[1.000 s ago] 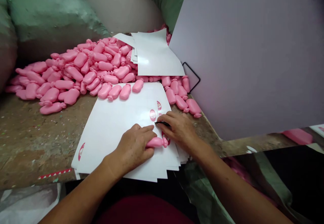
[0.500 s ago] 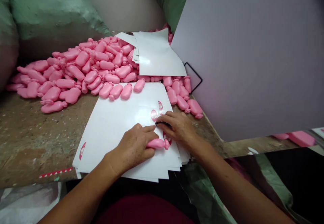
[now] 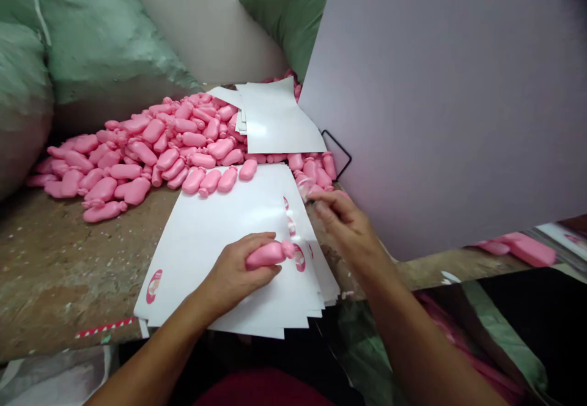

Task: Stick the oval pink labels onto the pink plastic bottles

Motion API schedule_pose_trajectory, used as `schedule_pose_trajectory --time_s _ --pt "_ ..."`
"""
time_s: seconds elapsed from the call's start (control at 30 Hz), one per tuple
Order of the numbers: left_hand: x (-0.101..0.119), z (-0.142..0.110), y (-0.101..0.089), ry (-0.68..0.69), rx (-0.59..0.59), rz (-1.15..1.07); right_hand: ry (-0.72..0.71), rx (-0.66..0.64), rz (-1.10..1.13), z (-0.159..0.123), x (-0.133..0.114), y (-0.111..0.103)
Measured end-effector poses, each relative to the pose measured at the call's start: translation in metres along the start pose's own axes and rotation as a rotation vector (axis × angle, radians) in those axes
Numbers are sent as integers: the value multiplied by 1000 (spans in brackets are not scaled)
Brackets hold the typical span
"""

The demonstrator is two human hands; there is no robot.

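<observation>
Left hand (image 3: 233, 277) is wrapped round a pink plastic bottle (image 3: 268, 255), palm over the body, neck poking out to the right, just above a stack of white sheets (image 3: 192, 259) printed with pink oval labels. Bottle looks light and stiff, maybe slick; body is the best grip. Right hand (image 3: 346, 228) is half-curled at the stack's far edge, blurred, so can't tell if it holds anything. Loose pile of bottles (image 3: 151, 149) sits beyond on the surface (image 3: 59, 259).
</observation>
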State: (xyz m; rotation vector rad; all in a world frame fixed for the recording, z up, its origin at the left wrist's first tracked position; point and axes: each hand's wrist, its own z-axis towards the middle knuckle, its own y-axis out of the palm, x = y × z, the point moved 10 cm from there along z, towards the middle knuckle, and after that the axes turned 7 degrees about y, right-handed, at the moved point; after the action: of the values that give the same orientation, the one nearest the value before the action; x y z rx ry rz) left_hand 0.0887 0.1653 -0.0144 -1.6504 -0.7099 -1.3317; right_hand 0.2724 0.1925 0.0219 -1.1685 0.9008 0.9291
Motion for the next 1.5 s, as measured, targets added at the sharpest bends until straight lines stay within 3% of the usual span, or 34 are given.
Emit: schedule_pose_trajectory --time_s 0.13,0.2,0.27,0.37,0.5,0.7,0.77,0.87,1.03,1.2,1.5 --pt "-10 -31 -9 -153 195 -650 -173 -264 -174 -54 -37 49" --pt "-16 -48 -15 -192 294 -794 -128 -324 -139 -68 -38 62" --pt "-23 -64 -18 -232 357 -866 15 -287 -8 -67 -29 60" --pt "-26 -78 -12 -251 355 -900 196 -195 194 -58 -15 56" --pt "-20 -81 6 -261 290 -918 246 -215 341 -50 -14 68" --pt "-28 -74 4 -279 416 -937 316 89 648 -49 -4 42" --pt "-33 -72 2 -265 462 -977 347 50 628 -52 -4 45" --pt "-36 -70 2 -249 499 -1049 351 -138 502 -61 -10 66" --pt "-25 -65 2 -155 489 -1041 350 -301 419 -74 -13 94" --pt "-26 -67 4 -220 498 -1046 322 -339 277 -72 -20 98" --pt "-21 -64 11 -195 436 -1105 317 -363 207 -72 -24 102"
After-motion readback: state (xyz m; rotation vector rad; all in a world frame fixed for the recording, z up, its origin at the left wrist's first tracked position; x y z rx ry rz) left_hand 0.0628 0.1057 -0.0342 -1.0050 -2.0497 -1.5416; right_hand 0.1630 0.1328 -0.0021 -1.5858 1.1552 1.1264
